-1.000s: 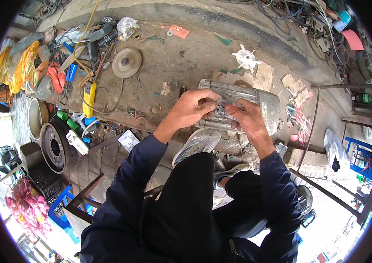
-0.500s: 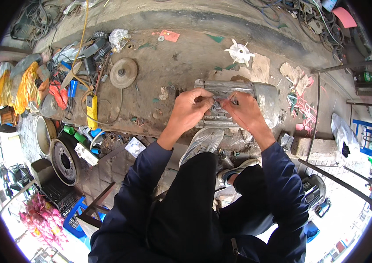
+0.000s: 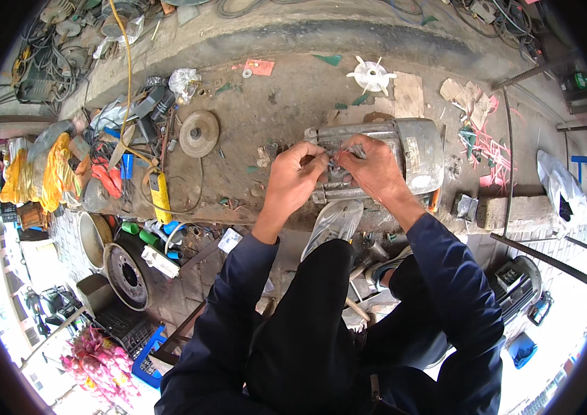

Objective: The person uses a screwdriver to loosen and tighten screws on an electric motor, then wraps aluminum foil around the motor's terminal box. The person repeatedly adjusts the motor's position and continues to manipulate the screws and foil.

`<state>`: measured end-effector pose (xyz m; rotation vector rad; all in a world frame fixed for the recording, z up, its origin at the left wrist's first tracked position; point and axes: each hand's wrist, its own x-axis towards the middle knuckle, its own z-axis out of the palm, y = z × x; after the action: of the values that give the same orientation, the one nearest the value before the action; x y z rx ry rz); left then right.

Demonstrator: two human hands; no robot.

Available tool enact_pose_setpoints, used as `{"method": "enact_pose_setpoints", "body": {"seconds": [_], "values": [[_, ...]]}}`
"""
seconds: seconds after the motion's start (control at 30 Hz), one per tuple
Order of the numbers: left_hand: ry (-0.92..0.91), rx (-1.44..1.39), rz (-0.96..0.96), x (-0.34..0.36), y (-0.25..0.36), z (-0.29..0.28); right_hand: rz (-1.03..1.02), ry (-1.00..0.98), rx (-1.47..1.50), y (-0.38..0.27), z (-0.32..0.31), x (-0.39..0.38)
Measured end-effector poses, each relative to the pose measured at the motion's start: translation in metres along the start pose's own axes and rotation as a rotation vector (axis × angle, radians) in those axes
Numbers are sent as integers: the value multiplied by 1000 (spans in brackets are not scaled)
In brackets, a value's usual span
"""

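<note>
A grey finned electric motor point(image 3: 423, 158) lies on its side on the dirty bench in front of me. My left hand point(image 3: 292, 177) is over its left end, thumb and forefinger pinched together. From the other side my right hand point(image 3: 378, 173) reaches over the motor's middle, its fingers closed in a pinch as well. The fingertips of both hands nearly meet above the casing; whatever small piece lies between them is too small and covered to make out. Beyond the motor rests a white plastic fan wheel point(image 3: 372, 75) with several blades.
To the left are a round metal disc point(image 3: 199, 133), a yellow pendant control box point(image 3: 160, 198) on a cable, and piled bags and tools. Pink strips point(image 3: 493, 158) and torn cardboard point(image 3: 465, 102) lie at the right. Below the bench edge stands a wheel rim point(image 3: 127, 274).
The view has shifted slightly, so the surroundings sit a little differently in it. Both hands stay over the motor, still pinching, with the right fingers now closer to the left fingertips.
</note>
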<state>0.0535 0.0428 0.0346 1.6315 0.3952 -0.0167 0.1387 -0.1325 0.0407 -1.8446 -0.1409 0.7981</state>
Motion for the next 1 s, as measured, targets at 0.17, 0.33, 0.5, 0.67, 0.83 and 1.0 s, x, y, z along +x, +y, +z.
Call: {"method": "enact_pose_setpoints", "body": {"seconds": [0.17, 0.33, 0.5, 0.67, 0.83, 1.0], "values": [[-25, 138, -13, 4, -1, 1, 144, 40, 347, 1, 11, -8], [-112, 22, -63, 1, 1, -7, 17, 59, 165, 8, 12, -8], [-146, -24, -151, 0, 1, -9, 35, 86, 156, 8, 10, -9], [-59, 53, -72, 2, 1, 2, 98, 117, 137, 3, 12, -6], [152, 524, 70, -4, 5, 15, -245, 294, -367, 4, 11, -9], [188, 655, 108, -9, 10, 14, -364, 281, -518, 16, -10, -8]]}}
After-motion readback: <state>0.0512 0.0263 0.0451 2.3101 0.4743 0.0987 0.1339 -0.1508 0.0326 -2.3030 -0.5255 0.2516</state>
